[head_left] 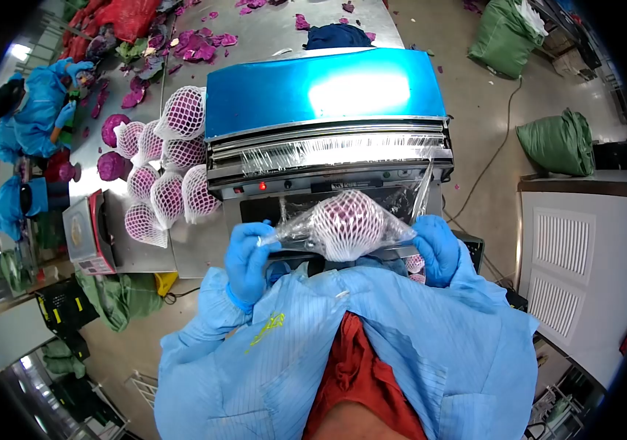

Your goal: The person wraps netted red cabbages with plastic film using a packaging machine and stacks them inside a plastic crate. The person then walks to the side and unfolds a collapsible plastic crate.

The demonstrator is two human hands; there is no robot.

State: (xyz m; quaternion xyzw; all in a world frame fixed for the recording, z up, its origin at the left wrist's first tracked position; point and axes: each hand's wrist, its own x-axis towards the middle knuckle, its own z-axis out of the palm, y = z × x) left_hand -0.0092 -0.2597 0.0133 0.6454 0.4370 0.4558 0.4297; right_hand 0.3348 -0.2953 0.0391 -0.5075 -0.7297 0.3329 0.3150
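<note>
Between my gloved hands hangs a red cabbage in a white foam net, with clear plastic film pulled around it. My left hand pinches the film and net end on the left side. On the other side, my right hand grips the film's right end. Just beyond the cabbage stands a film wrapping machine with a blue top cover and a lit red switch. A strip of film stretches up from near my right hand toward the machine's right edge.
Several netted red cabbages sit left of the machine, beside bare red cabbages. Loose purple leaves litter the metal table. A box stands at its near left corner. Co-workers in blue are at far left. Green sacks stand right.
</note>
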